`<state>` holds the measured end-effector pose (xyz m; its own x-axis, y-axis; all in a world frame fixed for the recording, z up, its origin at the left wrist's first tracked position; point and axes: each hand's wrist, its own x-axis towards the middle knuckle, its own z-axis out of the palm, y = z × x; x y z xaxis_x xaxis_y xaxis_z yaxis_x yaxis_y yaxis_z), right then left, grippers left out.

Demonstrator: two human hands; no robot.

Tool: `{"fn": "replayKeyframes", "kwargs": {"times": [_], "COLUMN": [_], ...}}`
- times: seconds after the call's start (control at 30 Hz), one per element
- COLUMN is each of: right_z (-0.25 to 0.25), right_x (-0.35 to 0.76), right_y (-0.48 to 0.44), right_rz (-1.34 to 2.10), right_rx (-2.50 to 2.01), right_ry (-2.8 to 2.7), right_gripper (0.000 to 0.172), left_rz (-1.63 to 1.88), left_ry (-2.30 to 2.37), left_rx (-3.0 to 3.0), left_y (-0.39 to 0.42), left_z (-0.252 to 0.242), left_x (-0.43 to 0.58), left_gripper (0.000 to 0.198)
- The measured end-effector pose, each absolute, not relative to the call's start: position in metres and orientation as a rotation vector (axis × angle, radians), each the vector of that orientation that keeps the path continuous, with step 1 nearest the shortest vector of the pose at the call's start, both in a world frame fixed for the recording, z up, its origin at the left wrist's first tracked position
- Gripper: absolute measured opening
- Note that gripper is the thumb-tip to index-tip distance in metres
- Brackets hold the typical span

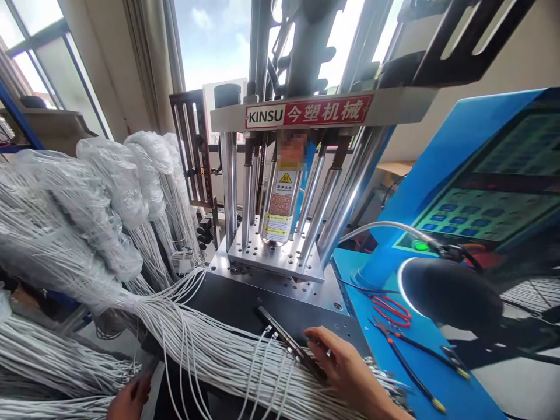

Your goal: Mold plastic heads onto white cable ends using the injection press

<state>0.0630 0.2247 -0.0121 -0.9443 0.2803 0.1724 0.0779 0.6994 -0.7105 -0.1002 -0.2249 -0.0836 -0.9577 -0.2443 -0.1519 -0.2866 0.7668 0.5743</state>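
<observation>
Glossy metal columns (230,181); smooth white plastic-coated cables (210,344).

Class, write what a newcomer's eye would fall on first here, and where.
The tall KINSU machine with steel columns fills the centre. Bundles of white cables spill in from the left, and a blue control panel stands at right. The right hand touches a dark strip.

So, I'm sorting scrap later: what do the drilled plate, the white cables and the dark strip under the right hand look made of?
Drilled plate: bare metal, brushed silver-grey, probably aluminium or steel. White cables: matte plastic sheathing, bending softly in bundles. Dark strip under the right hand: rigid, black with light glints, perhaps coated metal; unclear.
</observation>
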Motion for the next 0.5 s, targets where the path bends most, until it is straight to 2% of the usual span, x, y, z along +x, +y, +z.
{"fn": "replayKeyframes", "kwargs": {"times": [0.13,0.23,0.4,0.5], "right_z": [-0.021,-0.031,-0.045,-0.047], "right_x": [0.064,0.06,0.057,0.059], "right_y": [0.236,0.245,0.252,0.251], "right_rz": [1.17,1.18,1.132,1.096], "right_rx": [-0.341,-0.389,-0.41,-0.403], "right_ry": [-2.607,-2.58,-2.546,-2.53], "right_gripper": [0.036,0.041,0.041,0.04], "left_rz": [1.614,1.982,2.006,1.851], "left_ry": [2.641,2.723,2.636,2.485], "left_rx": [-0.715,-0.452,0.22,0.521], "left_y": [-0.251,-0.227,-0.135,-0.083], "left_z": [-0.064,-0.032,0.007,0.014], "left_x": [-0.114,-0.116,-0.127,-0.139], "left_gripper": [0.047,0.05,0.041,0.035]}}
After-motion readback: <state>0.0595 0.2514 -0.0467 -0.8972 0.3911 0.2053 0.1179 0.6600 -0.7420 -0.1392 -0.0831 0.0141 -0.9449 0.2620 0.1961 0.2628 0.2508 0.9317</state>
